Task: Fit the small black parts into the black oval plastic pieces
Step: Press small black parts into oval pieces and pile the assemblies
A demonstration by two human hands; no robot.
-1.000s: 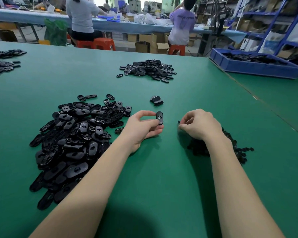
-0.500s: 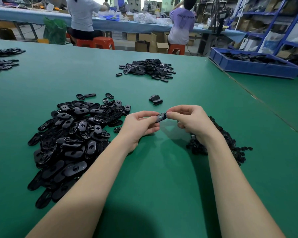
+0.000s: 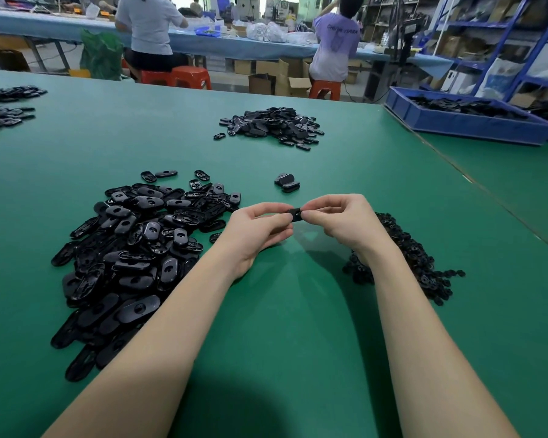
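A: What is being held up in the middle?

B: One black oval piece point(image 3: 295, 214) is held just above the green table point(image 3: 298, 311). It is pinched at one end by the left hand point(image 3: 260, 230) and at the other end by the right hand point(image 3: 342, 221). The fingers of both hands are curled in tight around it.

A: Is a small part in there too?

B: It cannot be told. The spot is hidden by the fingertips. Most likely a small part is being pushed in by the right hand.

A: How should the push be done well?

B: The oval piece should be kept still by the left hand. The small part should be lined up flat with the hole first. Then it should be pressed straight in, not at a slant, so it is not bent or dropped.

A: Where are more pieces found?

B: The big pile of oval pieces point(image 3: 133, 248) is lying at nine o'clock from the hands. The heap of small parts point(image 3: 418, 263) is lying at four o'clock, partly hidden by the right arm. Two loose pieces point(image 3: 287, 182) are lying at twelve o'clock, near the hands.
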